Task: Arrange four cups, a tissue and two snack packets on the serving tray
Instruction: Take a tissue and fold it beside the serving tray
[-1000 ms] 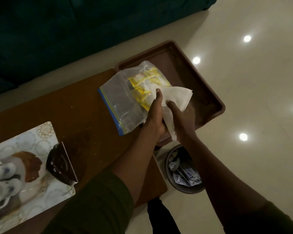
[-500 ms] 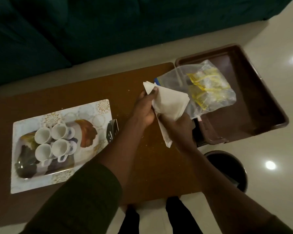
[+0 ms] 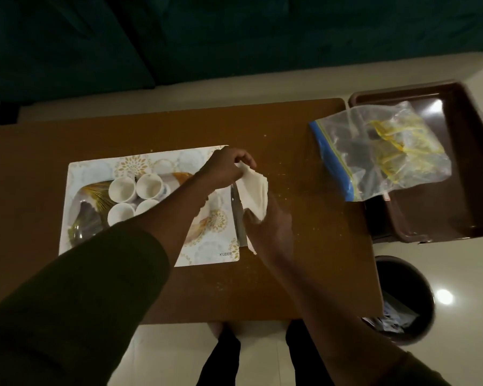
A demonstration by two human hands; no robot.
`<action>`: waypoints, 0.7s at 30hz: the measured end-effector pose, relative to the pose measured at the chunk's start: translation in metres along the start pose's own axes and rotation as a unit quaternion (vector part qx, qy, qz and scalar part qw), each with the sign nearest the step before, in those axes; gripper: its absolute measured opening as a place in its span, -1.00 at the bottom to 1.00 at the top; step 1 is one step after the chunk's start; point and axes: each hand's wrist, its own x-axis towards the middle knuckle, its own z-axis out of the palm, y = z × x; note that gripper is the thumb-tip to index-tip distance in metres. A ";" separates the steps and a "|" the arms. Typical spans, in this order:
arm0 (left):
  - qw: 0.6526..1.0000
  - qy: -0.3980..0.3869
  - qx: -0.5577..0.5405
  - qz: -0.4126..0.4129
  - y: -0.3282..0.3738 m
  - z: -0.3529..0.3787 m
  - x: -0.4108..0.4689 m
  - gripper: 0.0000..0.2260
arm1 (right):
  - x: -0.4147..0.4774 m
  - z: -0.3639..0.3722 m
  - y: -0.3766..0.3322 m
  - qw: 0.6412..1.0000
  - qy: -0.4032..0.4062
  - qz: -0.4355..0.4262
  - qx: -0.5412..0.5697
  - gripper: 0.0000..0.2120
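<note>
- Both hands on the tissue (image 3: 253, 190) now, held over the table (image 3: 290, 274) just off the right edge of the serving tray (image 3: 207, 247).
- Left hand (image 3: 226, 168) pinches the tissue's far-left corner btwn thumb and fingers; right hand (image 3: 265, 218) grips its near part. Tissue looks folded, several layers thick.
- Four cups (image 3: 135, 197) already on the tray, bunched in a 2x2 cluster on its left-centre, rims up, touching or nearly so.
- So the step in hand, as I read it: tissue placement. Cups done, snacks not yet.
- Snack packets (image 3: 393, 140): yellow, inside a clear zip bag (image 3: 374, 151) w/ a blue seal strip, far right. Bag lies partly on the table's right end, partly over a brown bin-type tray (image 3: 474, 190) beside the table.
- Something dark and thin lies along the serving tray's right edge, under the tissue; can't tell what it is.
- Next move calls for: shift tissue left onto the tray's free right part, lay it flat, let go w/ both hands w/o dragging the layers apart.
- After that: reach right, open bag, pull two packets.
- Risk: light tissue, may unfold or slide on the glossy tray.
- Dark waste bin (image 3: 402, 299) on the floor, near right; not in play.
</note>
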 end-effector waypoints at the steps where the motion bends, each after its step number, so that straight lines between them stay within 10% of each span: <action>1: 1.000 0.018 0.013 0.015 -0.003 0.000 0.000 -0.76 | 0.000 0.005 -0.001 1.000 -0.005 -0.001 -0.012 -0.66; 21: 0.995 0.036 0.087 0.042 -0.046 0.004 -0.008 -0.68 | -0.002 0.038 0.005 0.991 0.038 -0.059 -0.114 -0.87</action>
